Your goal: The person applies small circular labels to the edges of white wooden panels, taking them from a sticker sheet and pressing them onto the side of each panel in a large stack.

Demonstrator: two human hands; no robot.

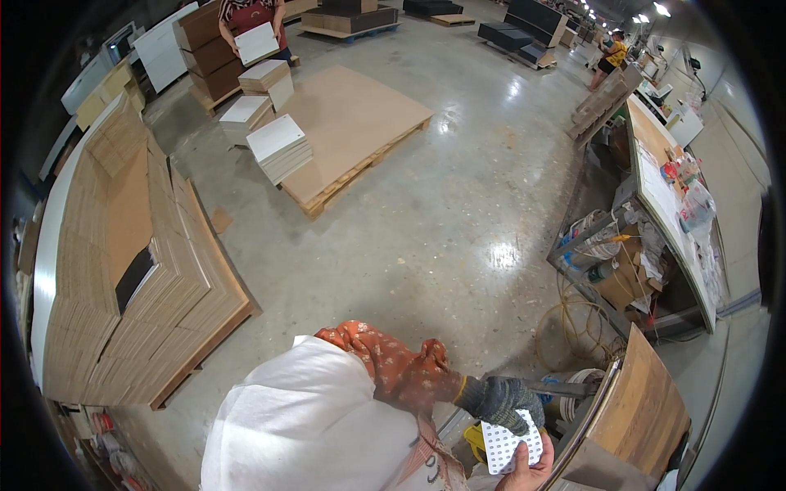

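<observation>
My left hand (501, 404), in a dark grey knitted glove with a yellow cuff edge, reaches across from an orange floral sleeve (383, 360). Its fingers close on the upper part of a small white sheet (498, 448) with rows of small grey marks. My right hand (532, 468) is bare and grips the same sheet by its lower right edge, thumb on top. Whether the left fingertips pinch something separate from the sheet is too small to make out. Something yellow (475, 440) shows just beside the sheet.
Close on the right stands a wooden board (634, 413), near buckets and a coiled hose (565, 327). A cluttered workbench (655, 192) lies beyond. Stacked brown panels (155, 299) fill the left. Ahead, white panel stacks (280, 147) sit on a pallet (360, 110); a person holds a white panel (256, 43).
</observation>
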